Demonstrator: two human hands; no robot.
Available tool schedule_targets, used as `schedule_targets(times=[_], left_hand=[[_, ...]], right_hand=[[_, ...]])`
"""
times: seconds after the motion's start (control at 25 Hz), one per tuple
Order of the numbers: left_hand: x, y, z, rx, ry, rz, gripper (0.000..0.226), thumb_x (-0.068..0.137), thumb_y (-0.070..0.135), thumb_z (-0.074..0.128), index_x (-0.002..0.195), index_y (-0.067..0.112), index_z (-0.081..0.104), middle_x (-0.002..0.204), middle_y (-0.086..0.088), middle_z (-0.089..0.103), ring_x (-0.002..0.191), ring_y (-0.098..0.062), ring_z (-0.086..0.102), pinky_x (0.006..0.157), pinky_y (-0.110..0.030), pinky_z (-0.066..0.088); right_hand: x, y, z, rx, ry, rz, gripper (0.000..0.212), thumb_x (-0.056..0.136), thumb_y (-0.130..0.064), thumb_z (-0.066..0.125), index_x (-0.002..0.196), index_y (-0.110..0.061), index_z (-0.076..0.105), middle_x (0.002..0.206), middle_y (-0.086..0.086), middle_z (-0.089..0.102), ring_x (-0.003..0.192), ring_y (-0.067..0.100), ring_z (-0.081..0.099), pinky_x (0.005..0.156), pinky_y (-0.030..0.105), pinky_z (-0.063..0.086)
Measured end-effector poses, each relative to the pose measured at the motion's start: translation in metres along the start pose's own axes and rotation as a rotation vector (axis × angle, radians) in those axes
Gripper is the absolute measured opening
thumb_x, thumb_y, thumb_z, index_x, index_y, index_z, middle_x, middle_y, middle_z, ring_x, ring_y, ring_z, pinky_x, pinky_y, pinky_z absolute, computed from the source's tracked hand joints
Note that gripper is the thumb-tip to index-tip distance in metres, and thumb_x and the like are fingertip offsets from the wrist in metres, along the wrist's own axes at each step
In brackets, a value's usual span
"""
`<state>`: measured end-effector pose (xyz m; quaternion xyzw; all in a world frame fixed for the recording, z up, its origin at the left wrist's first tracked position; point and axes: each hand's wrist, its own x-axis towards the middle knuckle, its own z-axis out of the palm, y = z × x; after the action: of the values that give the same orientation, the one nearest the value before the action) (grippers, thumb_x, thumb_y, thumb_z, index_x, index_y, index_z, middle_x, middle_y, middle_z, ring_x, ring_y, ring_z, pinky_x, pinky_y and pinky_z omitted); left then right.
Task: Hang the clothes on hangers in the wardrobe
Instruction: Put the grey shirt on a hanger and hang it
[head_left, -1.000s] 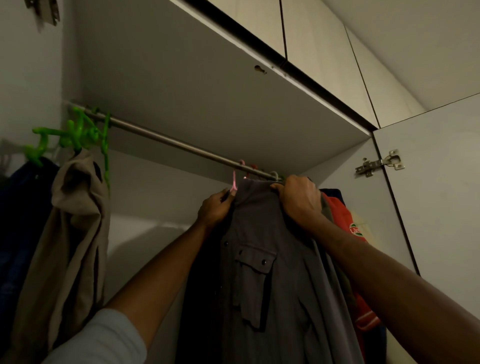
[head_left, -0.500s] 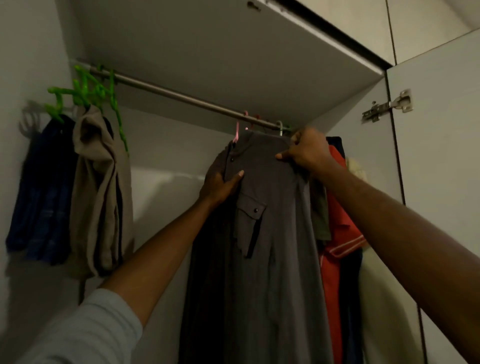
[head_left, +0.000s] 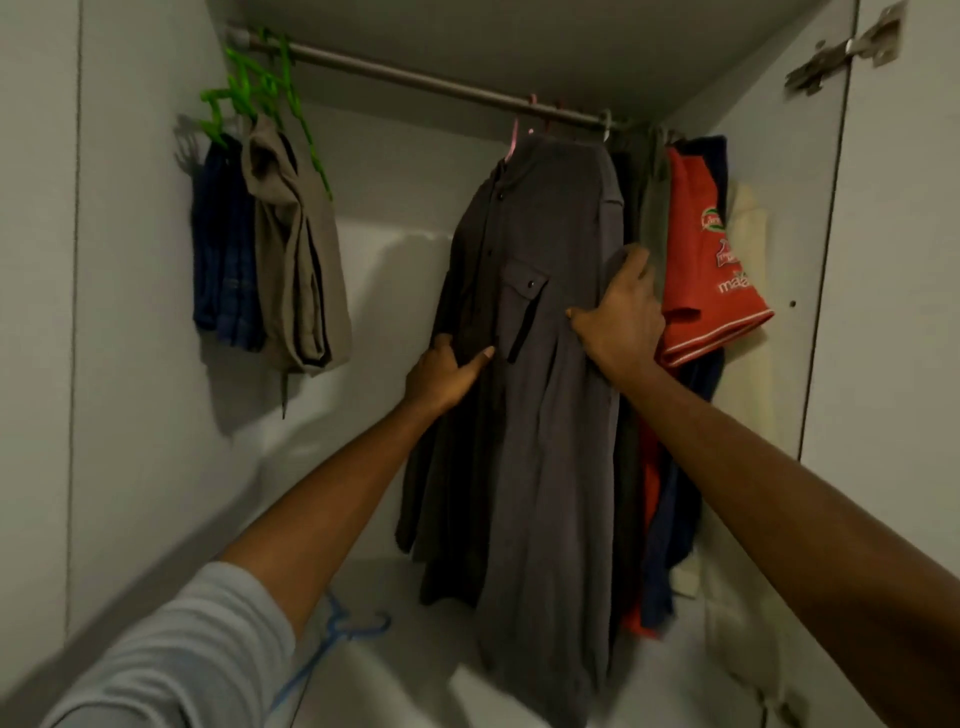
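A long grey shirt (head_left: 540, 415) with a chest pocket hangs on a pink hanger (head_left: 515, 136) from the metal rail (head_left: 415, 78) in the wardrobe. My left hand (head_left: 444, 371) holds the shirt's left front edge below the pocket, thumb on the cloth. My right hand (head_left: 621, 317) grips the shirt's right side at chest height, fingers curled into the fabric.
Green hangers (head_left: 249, 93) at the rail's left end carry beige trousers (head_left: 296, 249) and a dark blue garment (head_left: 223, 244). A red shirt (head_left: 711, 260), dark and cream clothes hang at the right. A blue hanger (head_left: 332, 639) lies on the wardrobe floor. The open door (head_left: 893, 260) stands right.
Both hands have slid down from the shirt's collar and shoulder to chest height. The view has tilted downward, showing the wardrobe floor.
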<state>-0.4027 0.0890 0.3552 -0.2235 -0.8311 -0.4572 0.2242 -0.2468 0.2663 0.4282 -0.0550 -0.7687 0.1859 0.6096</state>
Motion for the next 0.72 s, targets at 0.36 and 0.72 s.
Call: schedule_targets(times=[0.36,0.72], left_hand=[[-0.155,-0.066,0.002,0.288,-0.045,-0.029,0.097,0.086,0.076,0.057,0.155,0.015,0.029,0.147,-0.016,0.050,0.129,-0.033,0.054,0.099,-0.043,0.050],[-0.315,-0.109,-0.025,0.569,-0.036,0.008,0.088,0.096,0.059,0.054,0.160,0.011,0.020,0.162,-0.019,0.027,0.150,-0.036,0.026,0.119,-0.053,0.030]], right_hand=[[-0.169,0.025,0.032,-0.198,-0.053,-0.028,0.095,0.084,-0.003,0.071,0.161,-0.008,0.016,0.165,0.026,0.012,0.147,0.042,0.029,0.108,0.054,0.047],[-0.318,0.004,-0.002,-0.300,-0.425,-0.013,0.101,0.088,-0.040,0.077,0.161,-0.006,0.016,0.168,0.027,-0.003,0.154,0.047,0.008,0.122,0.059,0.024]])
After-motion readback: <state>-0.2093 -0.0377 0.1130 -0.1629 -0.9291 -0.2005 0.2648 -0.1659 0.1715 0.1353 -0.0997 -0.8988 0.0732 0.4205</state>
